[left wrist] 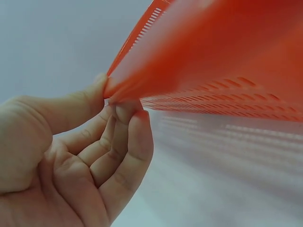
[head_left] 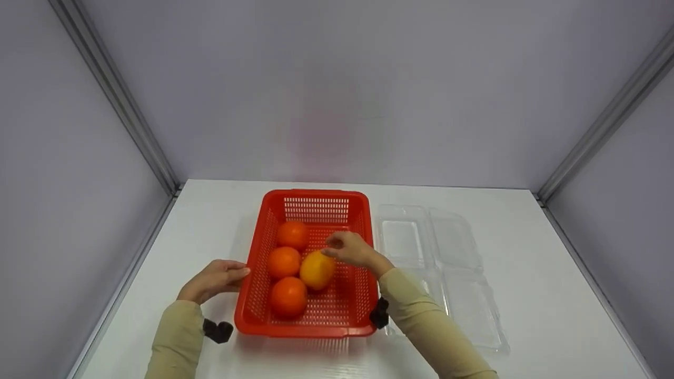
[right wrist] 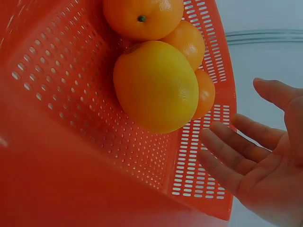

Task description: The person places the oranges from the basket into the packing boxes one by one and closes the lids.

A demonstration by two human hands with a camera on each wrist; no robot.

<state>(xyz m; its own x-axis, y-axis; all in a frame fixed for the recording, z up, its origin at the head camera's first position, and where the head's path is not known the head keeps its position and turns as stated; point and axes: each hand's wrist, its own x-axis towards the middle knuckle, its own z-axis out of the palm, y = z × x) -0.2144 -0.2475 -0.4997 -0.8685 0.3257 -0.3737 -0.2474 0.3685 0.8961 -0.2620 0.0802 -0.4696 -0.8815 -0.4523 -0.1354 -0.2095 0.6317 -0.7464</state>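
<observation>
A red plastic basket (head_left: 303,331) with slotted walls sits mid-table. My left hand (head_left: 213,280) is at its left side; in the left wrist view the thumb and fingers pinch the basket's rim (left wrist: 124,90). Three oranges (head_left: 288,297) lie in a row along the basket's left wall. Beside them rests a larger yellow fruit (head_left: 317,270), smooth and oval like a mango. Over the basket, just above and right of the yellow fruit, is my right hand (head_left: 352,249). Its fingers are loosely extended and hold nothing, as the right wrist view shows.
To the right of the basket lie clear plastic clamshell boxes (head_left: 403,239) with lids spread open (head_left: 455,239). Pale panels (head_left: 337,105) enclose the white table (head_left: 553,295) at the back and on both sides. A black wrist device hangs under each sleeve.
</observation>
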